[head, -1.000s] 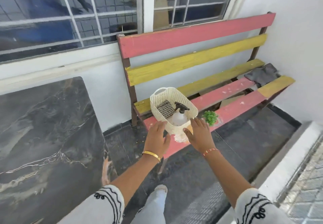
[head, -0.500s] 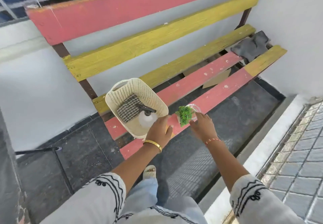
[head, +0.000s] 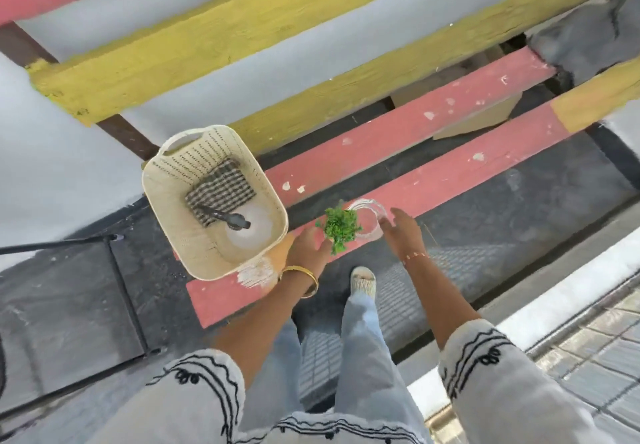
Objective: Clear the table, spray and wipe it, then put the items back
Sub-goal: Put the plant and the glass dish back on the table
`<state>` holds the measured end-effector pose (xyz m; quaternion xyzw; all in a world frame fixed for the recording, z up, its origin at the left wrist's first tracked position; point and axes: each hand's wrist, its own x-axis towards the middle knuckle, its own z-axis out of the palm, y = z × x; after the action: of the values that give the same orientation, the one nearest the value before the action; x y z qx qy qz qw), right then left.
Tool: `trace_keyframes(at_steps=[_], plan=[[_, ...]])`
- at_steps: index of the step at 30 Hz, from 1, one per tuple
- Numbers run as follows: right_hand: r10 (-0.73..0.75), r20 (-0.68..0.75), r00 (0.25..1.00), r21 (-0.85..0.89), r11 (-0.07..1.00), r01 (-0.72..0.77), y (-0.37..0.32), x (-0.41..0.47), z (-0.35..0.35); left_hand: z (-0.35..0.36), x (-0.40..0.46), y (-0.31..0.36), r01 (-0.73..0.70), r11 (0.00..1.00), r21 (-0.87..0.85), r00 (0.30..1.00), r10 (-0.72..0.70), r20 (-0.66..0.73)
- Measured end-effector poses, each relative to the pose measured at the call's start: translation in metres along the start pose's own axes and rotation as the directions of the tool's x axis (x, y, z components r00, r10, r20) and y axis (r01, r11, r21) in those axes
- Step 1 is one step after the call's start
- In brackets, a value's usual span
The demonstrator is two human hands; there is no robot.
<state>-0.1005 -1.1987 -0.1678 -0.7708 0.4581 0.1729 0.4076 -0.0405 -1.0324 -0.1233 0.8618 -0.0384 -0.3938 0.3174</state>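
**Head view: 2 hands at the plant on the slatted table**

Left hand (head: 306, 246) reaches the small green leafy plant (head: 341, 227), fingers hidden beneath the foliage, grip impossible to judge. Right hand (head: 403, 232) sits just beside the clear glass jar (head: 369, 216), fingers relaxed and spread. Cream perforated plastic basket (head: 173, 180) rests on the red and yellow wooden table (head: 433, 124), holding a checked cloth (head: 221, 190) and a translucent spray bottle (head: 247, 228).

- I'm on a house porch: painted slatted bench (head: 398, 138) against a white wall (head: 62, 166).
- Dark tiled floor (head: 519, 221) under me, paving bricks (head: 595, 350) beyond the step.
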Motion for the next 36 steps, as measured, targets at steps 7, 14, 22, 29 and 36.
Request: trace_keyframes(at_steps=[7, 14, 22, 29, 36], plan=[[-0.049, 0.128, 0.991, -0.170, 0.983, 0.071, 0.018, 0.057, 0.003, 0.039, 0.045, 0.003, 0.160, 0.982, -0.104, 0.982, -0.169, -0.086], [-0.067, 0.063, 0.996, -0.188, 0.979, 0.077, 0.029, 0.082, 0.030, 0.060, 0.070, -0.006, 0.146, 0.956, -0.253, 0.984, -0.168, -0.066], [-0.088, 0.060, 0.994, -0.153, 0.984, 0.096, 0.025, 0.089, 0.028, 0.064, 0.071, -0.012, 0.134, 0.983, -0.125, 0.969, -0.157, -0.190], [-0.156, 0.145, 0.977, -0.149, 0.973, 0.177, 0.010, 0.043, 0.033, 0.040, 0.023, -0.042, 0.187, 0.954, -0.233, 0.944, -0.240, -0.226], [-0.200, 0.268, 0.942, -0.115, 0.964, 0.238, -0.015, -0.040, 0.072, -0.001, -0.043, -0.097, 0.244, 0.866, -0.437, 0.872, -0.393, -0.293]])
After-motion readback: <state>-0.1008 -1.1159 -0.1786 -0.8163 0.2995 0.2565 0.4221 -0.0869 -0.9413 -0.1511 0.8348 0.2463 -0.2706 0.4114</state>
